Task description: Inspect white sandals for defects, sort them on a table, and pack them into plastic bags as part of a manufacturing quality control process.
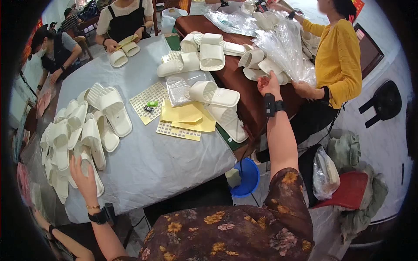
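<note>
My left hand [84, 177] has its fingers spread at the near edge of a pile of white slippers [62, 139] on the left of the table. Its fingertips touch or nearly touch a white slipper [85, 154] there. My right hand [268, 85] reaches across to a brown tabletop, fingers apart, beside a pair of white slippers [271, 66]. I cannot make out anything held in it. Between my hands lie more white slippers [224, 96], yellow paper sheets [182, 112], printed sticker sheets [147, 100] and a flat clear-wrapped packet [178, 89].
A person in yellow [342, 56] at the right handles clear plastic bags [283, 48]. Across the table another person [126, 21] holds slippers and yellow paper. A blue bucket [247, 178] stands below the table edge, and a red stool [348, 191] lies to the right.
</note>
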Available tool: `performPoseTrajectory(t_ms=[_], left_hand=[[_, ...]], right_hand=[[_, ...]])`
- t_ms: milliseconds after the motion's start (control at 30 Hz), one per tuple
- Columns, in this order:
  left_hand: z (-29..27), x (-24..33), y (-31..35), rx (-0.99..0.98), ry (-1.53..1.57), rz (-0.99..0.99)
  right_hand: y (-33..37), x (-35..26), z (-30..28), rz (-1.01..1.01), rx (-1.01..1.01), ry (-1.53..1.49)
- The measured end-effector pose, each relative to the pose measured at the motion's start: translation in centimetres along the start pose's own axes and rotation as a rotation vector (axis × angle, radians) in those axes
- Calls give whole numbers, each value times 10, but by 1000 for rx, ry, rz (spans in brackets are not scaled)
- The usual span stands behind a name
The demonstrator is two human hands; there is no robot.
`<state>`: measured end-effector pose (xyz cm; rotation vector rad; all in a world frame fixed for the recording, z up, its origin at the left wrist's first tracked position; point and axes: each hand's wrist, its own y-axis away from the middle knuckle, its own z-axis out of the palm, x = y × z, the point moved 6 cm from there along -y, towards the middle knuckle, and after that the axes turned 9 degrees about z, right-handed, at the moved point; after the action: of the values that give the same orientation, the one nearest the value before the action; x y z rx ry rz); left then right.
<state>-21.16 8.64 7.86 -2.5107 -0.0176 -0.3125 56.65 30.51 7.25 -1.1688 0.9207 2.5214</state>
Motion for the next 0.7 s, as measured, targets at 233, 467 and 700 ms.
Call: performPoseTrajectory(t_ms=[233, 467, 700], left_hand=[[-17, 32, 32, 3, 136, -34], [-16, 57, 41, -18, 291, -69], [-1, 109, 29, -89, 430, -9]], right_hand=[[-21, -35, 4, -71, 35, 192], [66, -42, 60, -119, -320, 48], [114, -51, 70, -255, -376, 81]])
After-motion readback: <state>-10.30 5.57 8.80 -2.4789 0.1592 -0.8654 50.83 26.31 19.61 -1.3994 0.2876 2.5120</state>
